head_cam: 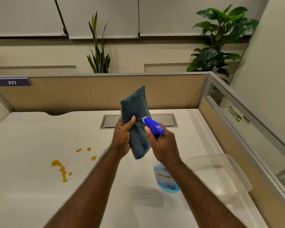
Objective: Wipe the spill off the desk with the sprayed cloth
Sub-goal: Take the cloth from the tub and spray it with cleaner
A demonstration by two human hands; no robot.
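Above a white desk [31, 137] with an orange spill [61, 170] near its left edge, the left hand [122, 139] grips a folded cloth [136, 120] upright while the right hand [164, 145] clasps a spray bottle [164, 176], nozzle against the cloth.

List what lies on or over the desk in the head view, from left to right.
Orange liquid spill → left hand → folded grey-blue microfibre cloth → right hand on the blue-capped spray bottle → clear plastic tub.
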